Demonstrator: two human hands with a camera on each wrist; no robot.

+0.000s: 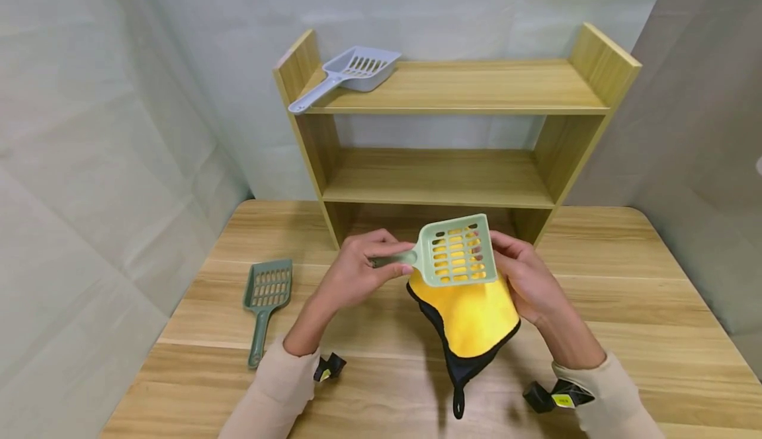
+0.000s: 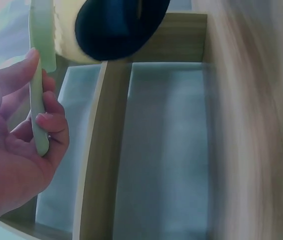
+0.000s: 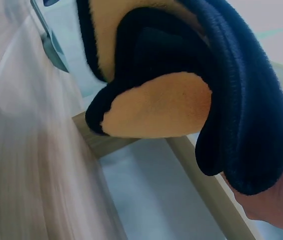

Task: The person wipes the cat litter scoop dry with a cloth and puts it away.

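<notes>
Head view: left hand (image 1: pixel 363 264) pinches pale-green scoop (image 1: pixel 425 254) by its handle, probably leaving slots accessible; right hand (image 1: pixel 526 280) holds yellow-black cloth (image 1: pixel 479 317) behind them.

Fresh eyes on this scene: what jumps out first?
Probably the bright yellow, black-edged cloth, hanging over the table from the right grip. Next, the pale green slotted scoop in front of its upper part, held by the handle in the left grip. Then two more scoops: a dark green one on the table's left, a grayish-blue one at the top shelf's left end.
</notes>
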